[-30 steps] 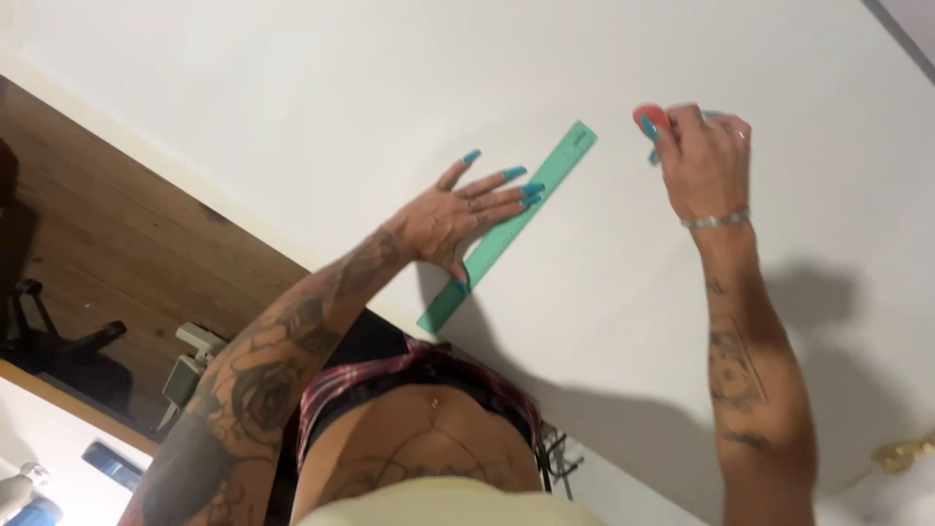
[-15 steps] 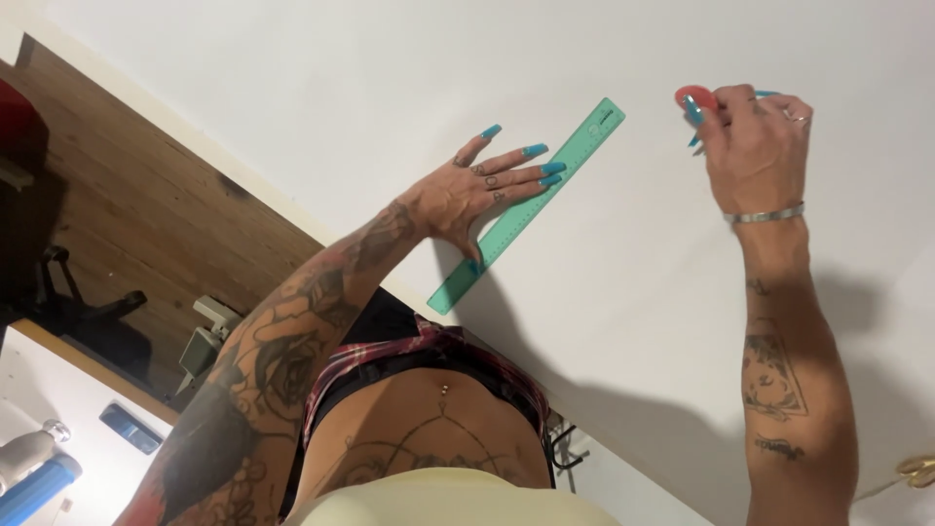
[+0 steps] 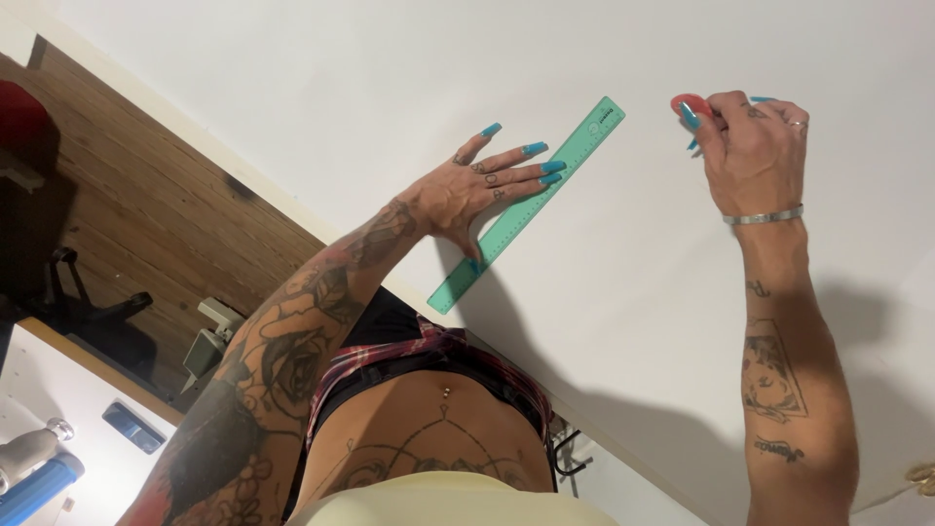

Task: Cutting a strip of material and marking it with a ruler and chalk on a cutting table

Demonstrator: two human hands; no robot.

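I note the translucent green plastic ruler [image 3: 528, 203] lying on the white tabletop [image 3: 292, 88], long axis from 7 to 1 o'clock, left hand [image 3: 477, 190] splayed flat on it, right hand [image 3: 750, 156] at 3 o'clock, closed on a small red-tipped tool [image 3: 690, 103].

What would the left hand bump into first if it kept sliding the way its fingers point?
The left hand already lies on the green ruler; past it, only bare white table shows, so the way looks free.
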